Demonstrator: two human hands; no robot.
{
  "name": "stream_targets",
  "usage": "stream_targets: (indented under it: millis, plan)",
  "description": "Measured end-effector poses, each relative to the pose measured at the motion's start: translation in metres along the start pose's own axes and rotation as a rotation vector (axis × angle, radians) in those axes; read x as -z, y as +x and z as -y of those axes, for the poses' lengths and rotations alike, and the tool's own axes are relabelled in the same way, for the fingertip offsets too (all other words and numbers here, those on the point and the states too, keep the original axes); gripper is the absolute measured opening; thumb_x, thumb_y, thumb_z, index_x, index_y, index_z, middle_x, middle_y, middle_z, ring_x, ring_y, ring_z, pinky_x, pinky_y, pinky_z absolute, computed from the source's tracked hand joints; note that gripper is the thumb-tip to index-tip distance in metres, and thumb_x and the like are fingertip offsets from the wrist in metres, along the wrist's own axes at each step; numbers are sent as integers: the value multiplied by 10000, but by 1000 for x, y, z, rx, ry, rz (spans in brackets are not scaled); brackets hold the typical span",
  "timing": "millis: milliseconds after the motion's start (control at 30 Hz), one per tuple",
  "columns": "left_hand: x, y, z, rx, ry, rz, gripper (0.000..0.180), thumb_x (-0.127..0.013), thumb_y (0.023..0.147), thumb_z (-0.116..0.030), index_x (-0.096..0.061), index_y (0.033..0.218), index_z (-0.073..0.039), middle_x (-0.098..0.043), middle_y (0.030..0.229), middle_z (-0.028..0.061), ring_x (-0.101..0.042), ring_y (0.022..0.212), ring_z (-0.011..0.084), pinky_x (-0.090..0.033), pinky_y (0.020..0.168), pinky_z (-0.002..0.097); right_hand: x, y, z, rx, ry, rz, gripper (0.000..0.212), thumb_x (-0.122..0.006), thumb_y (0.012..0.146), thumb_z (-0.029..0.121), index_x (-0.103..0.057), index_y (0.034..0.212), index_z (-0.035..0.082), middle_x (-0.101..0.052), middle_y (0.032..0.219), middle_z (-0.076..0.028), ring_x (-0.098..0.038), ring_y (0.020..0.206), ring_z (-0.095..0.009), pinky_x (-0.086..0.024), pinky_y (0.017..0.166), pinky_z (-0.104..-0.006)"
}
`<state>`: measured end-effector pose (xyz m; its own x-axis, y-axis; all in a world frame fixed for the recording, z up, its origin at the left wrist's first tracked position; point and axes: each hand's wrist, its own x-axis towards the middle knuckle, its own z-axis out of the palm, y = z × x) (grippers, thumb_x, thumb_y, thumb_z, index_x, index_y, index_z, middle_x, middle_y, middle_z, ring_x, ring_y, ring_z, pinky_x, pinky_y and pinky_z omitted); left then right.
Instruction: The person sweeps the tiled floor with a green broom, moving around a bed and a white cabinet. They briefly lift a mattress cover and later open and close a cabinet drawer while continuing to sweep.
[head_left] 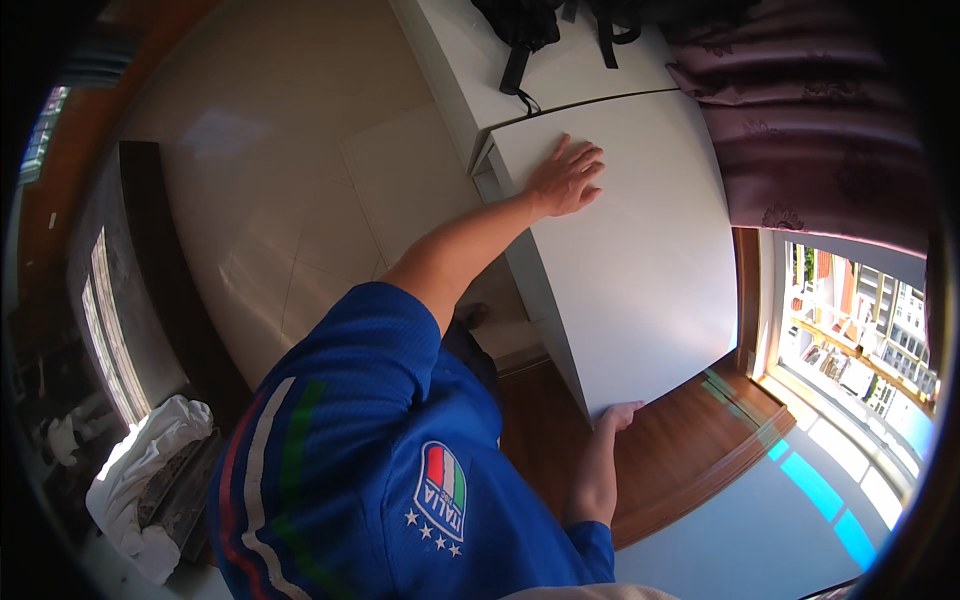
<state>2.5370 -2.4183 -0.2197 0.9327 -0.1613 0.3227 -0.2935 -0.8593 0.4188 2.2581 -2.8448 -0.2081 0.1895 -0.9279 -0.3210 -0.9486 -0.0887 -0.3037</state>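
Observation:
A white table (640, 250) with a smooth top and an open recess under its left side takes up the middle right. My left hand (567, 180) lies flat on the far part of this top, its fingers spread and nothing in them. At the near corner, my right hand (622, 414) is closed on the table's edge. Some of its fingers are hidden against or under the top.
Another white tabletop (440, 50) adjoins the far end, with a black strapped bag (520, 25) on it. Purple curtains (800, 120) hang beside a bright window (860, 320). A brown wooden ledge (660, 465) runs below. White cloth (150, 480) lies at lower left.

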Motion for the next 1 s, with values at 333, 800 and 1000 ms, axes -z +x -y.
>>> stream_targets:
  millis: [333,800,1000]
  plan:
    - [2,8,-1,-8,1,48,473,-532,965,-400,-523,1342,-113,-424,1500,55,-327,1433,218,-182,1193,534,-4,-5,11,-31,-76,-16,923,-171,948,721,-628,1233,-27,-615,1261,-249,-539,1216,-425,-404,1047,-492]
    - [6,16,-12,-12,87,75,456,-588,935,-392,-526,1309,-138,-450,1459,38,-374,1395,220,-219,1170,537,7,-31,30,-93,-115,-97,764,-219,976,646,-608,1269,58,-636,1237,-214,-568,1168,-435,-431,993,-532]
    - [-3,4,1,-49,136,-58,428,-579,942,-410,-552,1285,-155,-494,1422,20,-419,1361,221,-251,1154,526,0,-24,31,-9,-65,-122,732,-246,982,620,-603,1250,40,-639,1226,-219,-572,1164,-431,-442,981,-529]
